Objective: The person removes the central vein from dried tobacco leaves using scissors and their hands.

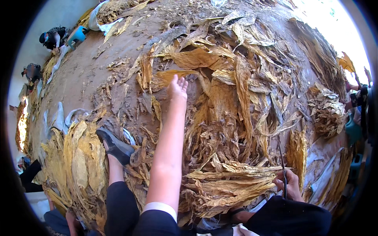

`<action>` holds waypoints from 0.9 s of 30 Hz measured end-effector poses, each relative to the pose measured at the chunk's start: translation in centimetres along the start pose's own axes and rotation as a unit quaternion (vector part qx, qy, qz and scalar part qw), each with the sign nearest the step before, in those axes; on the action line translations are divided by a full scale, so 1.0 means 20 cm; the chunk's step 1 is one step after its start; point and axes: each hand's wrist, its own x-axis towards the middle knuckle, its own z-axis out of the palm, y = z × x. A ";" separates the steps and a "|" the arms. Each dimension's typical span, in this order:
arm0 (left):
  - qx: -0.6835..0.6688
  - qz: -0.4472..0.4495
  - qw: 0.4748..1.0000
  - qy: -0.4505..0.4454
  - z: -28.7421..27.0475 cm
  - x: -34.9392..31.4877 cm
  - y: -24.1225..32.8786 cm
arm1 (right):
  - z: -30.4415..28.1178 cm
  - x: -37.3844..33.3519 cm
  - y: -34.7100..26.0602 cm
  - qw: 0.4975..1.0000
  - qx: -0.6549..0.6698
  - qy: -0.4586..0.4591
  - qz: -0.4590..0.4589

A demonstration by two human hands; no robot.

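Note:
My left arm reaches forward over the floor. My left hand (179, 88) is open, its fingers apart, just beside a golden-brown dried leaf (167, 78) that looks like tobacco. At the lower right my right hand (290, 184) is closed around a thin, dark, stick-like piece (283, 169) that stands nearly upright; its exact kind cannot be made out. A bundle of long dried leaves (228, 183) lies across in front of me, its right end reaching that hand. Whether those fingers also grip the leaves is unclear.
Dried leaves (220, 98) lie heaped ahead. Beside my shoe (116, 145) stands a thick leaf stack (82, 157). A crumpled leaf pile (327, 110) sits at the right, near a teal chair (353, 129). Other people (53, 37) are along the left edge, near a blue chair (78, 36).

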 end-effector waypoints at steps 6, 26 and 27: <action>-0.172 -0.009 0.974 -0.149 -0.25 -0.45 0.43 | 0.06 -0.05 -0.07 1.000 0.004 -0.012 -0.026; 0.235 0.112 0.964 -0.058 -0.94 -1.88 0.44 | 0.45 -0.17 -0.12 0.969 0.044 -0.204 -0.129; 0.226 0.111 0.966 -0.066 -0.94 -1.92 0.44 | 0.45 -0.17 -0.12 0.969 0.036 -0.204 -0.138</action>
